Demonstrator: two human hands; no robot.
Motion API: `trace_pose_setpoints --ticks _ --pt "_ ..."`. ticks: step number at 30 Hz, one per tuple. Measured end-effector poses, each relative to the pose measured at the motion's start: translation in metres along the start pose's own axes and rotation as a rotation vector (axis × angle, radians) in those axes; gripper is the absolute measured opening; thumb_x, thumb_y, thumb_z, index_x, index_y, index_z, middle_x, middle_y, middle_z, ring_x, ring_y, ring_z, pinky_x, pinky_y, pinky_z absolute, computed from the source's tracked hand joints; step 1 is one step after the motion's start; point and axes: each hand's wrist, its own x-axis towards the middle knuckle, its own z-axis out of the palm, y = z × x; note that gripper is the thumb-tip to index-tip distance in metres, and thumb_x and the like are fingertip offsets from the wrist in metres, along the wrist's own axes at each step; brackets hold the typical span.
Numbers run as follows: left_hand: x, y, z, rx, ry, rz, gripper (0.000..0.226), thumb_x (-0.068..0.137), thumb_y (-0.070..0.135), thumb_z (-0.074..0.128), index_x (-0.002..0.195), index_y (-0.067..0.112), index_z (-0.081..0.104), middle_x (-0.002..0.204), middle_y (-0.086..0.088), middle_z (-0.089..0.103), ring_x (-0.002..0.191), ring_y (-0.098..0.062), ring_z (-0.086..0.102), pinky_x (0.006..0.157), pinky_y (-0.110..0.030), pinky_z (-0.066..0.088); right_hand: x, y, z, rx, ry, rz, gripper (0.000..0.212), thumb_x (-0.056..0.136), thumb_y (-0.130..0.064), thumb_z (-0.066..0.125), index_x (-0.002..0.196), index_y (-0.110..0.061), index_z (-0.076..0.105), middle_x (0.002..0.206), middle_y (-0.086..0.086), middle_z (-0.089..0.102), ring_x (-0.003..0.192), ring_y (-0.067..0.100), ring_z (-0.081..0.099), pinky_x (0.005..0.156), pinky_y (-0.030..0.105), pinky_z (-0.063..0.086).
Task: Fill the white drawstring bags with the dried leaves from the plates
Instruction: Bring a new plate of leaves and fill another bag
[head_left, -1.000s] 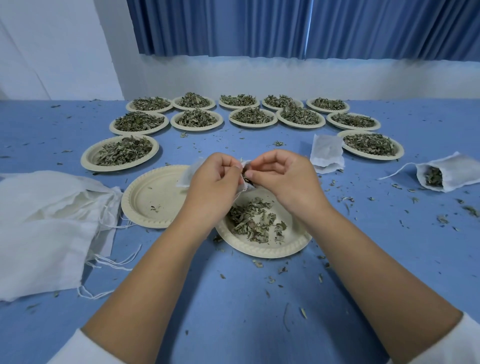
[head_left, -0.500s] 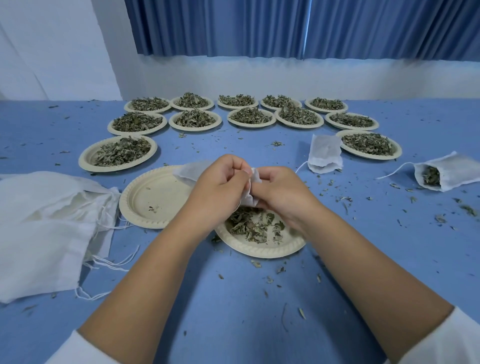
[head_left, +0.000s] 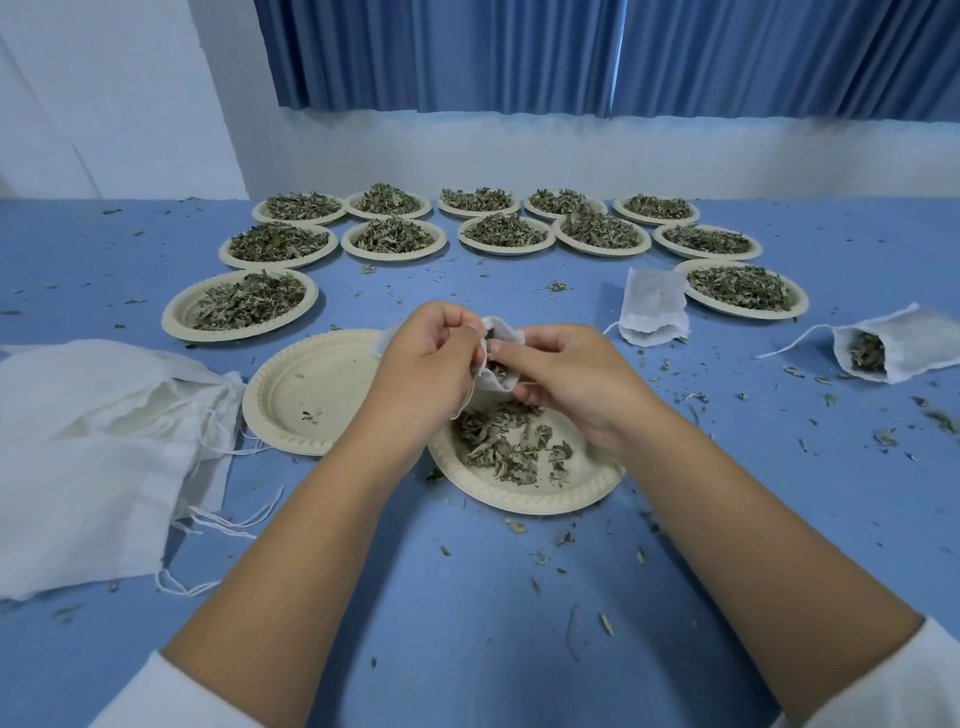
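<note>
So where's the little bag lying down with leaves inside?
In the head view, the filled bag lies on the blue table at the far right, beside the flat white bag and the right-most plate of leaves.

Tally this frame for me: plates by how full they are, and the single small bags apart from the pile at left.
Heaped plates: 12
Part-emptied plate: 1
Nearly bare plate: 1
Small bags lying loose: 2
Held small bag: 1
Total: 17, with the pile of bags left uncounted.

Soft, cool, even light is falling; faint shadows are lying below the fingers (head_left: 441, 325) on the blue table surface (head_left: 467, 634). Wide-angle distortion is curving the frame edges.
</note>
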Motion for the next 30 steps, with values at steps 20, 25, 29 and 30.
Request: trace_pose_setpoints --ticks 20,25,29,30 --pt "-0.005 0.003 0.001 0.225 -0.224 -0.016 0.013 0.100 0.012 0.047 0.090 0.010 0.056 0.045 0.012 0.045 0.035 -0.003 0.028 0.038 -0.015 0.025 -0.001 0.001 0.002 -0.236 0.058 -0.087 0.006 0.077 0.003 0.071 0.081 -0.002 0.072 0.069 0.015 0.070 0.063 0.017 0.063 0.069 0.037 0.056" --pt "-0.004 0.001 0.001 0.153 -0.174 -0.057 0.018 0.099 0.007 0.047 0.083 0.011 0.055 0.045 0.011 0.045 0.033 -0.001 0.027 0.035 -0.014 0.024 0.002 0.005 0.002 -0.278 0.081 -0.096 0.012 0.078 -0.006 0.074 0.079 0.004 0.069 0.066 0.015 0.063 0.063 0.018 0.058 0.065 0.039 0.052" --pt "0.003 -0.001 -0.003 0.034 0.019 -0.034 0.016 0.097 0.003 0.046 0.086 0.012 0.055 0.048 0.011 0.051 0.030 -0.001 0.032 0.034 -0.011 0.025 0.001 0.002 0.000 -0.118 -0.124 -0.016 0.014 0.090 -0.012 0.068 0.088 0.001 0.073 0.081 0.009 0.074 0.076 0.016 0.071 0.072 0.024 0.060" --pt "0.005 -0.001 -0.006 0.017 0.058 -0.023 0.017 0.098 0.004 0.046 0.085 0.013 0.054 0.046 0.011 0.050 0.030 -0.001 0.031 0.033 -0.011 0.024 0.000 0.000 -0.003 -0.092 -0.164 0.003 0.014 0.091 -0.017 0.067 0.084 -0.009 0.076 0.083 0.003 0.076 0.079 0.014 0.073 0.069 0.020 0.058"
